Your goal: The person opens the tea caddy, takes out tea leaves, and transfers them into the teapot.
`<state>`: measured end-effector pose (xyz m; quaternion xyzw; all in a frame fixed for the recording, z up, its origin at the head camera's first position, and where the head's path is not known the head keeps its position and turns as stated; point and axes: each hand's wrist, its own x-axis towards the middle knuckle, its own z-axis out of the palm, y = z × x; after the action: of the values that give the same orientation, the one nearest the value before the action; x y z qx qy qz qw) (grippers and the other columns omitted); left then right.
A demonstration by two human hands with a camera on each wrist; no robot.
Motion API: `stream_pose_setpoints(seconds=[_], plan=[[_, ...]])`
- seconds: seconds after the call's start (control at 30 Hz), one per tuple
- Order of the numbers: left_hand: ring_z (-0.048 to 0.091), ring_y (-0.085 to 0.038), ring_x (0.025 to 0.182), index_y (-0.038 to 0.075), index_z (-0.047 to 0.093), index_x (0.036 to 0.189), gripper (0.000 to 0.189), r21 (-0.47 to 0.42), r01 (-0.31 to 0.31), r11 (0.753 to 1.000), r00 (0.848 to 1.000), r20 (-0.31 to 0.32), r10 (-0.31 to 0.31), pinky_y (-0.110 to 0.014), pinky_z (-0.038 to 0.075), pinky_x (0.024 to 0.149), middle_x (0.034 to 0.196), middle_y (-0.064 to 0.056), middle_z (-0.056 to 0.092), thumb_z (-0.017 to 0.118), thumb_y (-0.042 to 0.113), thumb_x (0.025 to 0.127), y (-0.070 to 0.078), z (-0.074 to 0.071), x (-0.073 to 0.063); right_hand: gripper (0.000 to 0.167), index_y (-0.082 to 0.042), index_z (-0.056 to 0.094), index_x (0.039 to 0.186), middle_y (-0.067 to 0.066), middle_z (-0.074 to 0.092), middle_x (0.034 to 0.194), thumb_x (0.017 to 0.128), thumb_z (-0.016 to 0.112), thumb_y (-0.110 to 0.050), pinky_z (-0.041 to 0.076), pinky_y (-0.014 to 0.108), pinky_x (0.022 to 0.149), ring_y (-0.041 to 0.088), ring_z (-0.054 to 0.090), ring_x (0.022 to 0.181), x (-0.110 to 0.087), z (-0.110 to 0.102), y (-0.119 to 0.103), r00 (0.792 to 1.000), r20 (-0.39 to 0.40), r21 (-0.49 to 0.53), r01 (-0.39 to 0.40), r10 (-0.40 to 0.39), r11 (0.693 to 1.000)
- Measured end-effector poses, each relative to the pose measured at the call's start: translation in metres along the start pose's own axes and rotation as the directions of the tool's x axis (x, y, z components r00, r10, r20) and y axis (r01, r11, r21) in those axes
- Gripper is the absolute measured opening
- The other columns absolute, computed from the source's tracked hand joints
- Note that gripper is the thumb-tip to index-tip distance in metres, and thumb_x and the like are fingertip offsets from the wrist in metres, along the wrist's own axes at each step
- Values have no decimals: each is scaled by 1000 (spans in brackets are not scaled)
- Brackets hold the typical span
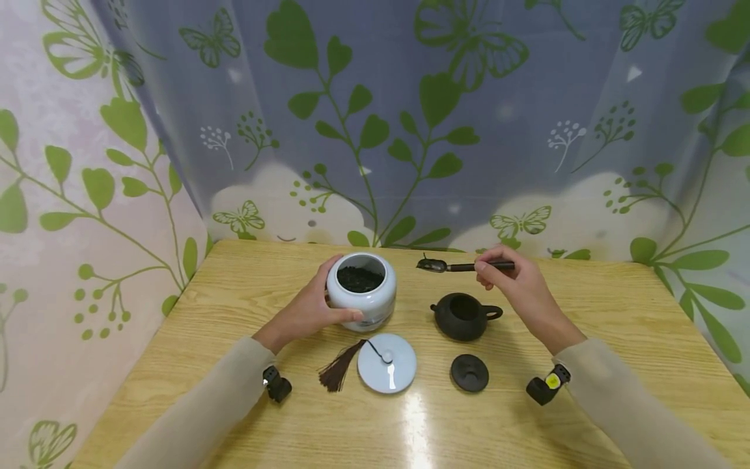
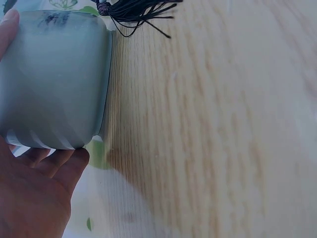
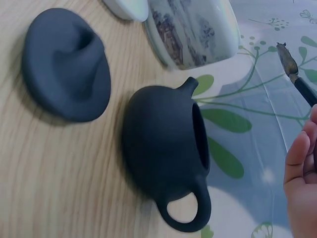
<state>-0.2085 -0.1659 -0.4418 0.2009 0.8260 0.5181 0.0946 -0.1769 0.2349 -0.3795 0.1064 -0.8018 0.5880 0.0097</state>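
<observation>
My left hand [image 1: 312,305] grips the side of a white ceramic tea jar [image 1: 368,301], thumb in front and fingers behind. Dark loose tea leaves [image 1: 359,279] lie inside the jar. My right hand [image 1: 513,284] pinches the dark handle of a tea scoop [image 1: 463,267], held level above the table. Some dark leaves [image 1: 432,264] sit in its bowl, which points left toward the jar. Below the scoop stands a black teapot [image 1: 459,320], uncovered, its spout to the left and handle to the right. In the right wrist view the teapot [image 3: 158,141] appears sideways.
The jar's white lid [image 1: 398,372] with a brown tassel [image 1: 341,369] lies in front of the jar. A round black teapot lid [image 1: 469,373] lies in front of the teapot. Behind the wooden table [image 1: 246,430] hangs a leaf-patterned curtain [image 1: 387,98].
</observation>
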Motion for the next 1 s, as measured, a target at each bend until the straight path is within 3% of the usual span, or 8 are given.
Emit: stream_pose_setpoints(seconds=[0.43, 0.6, 1.0], plan=[[46, -29, 154, 24, 14, 175, 121, 9, 0, 1000, 1000, 2, 0, -59, 37, 125, 172, -5, 39, 96, 32, 86, 2, 0, -1, 30, -2, 65, 124, -4, 69, 101, 112, 66, -29, 57, 24, 81, 13, 67, 89, -18, -23, 20, 999, -44, -23, 6, -7, 1000], [46, -29, 153, 24, 13, 175, 122, 10, 10, 1000, 1000, 1, -10, -58, 36, 125, 171, -6, 40, 96, 34, 85, 2, 0, 0, 32, -2, 64, 125, -6, 68, 101, 112, 64, -31, 57, 25, 80, 13, 67, 88, -26, -32, 30, 999, -45, -85, -10, 6, 996], [46, -29, 154, 23, 13, 175, 123, 18, 17, 1000, 1000, -5, -17, -57, 39, 124, 172, -7, 39, 96, 32, 85, 2, 0, 0, 31, -1, 65, 126, -6, 70, 101, 112, 65, -28, 57, 27, 80, 21, 67, 90, -41, -44, 48, 999, -41, -167, -22, 15, 986]])
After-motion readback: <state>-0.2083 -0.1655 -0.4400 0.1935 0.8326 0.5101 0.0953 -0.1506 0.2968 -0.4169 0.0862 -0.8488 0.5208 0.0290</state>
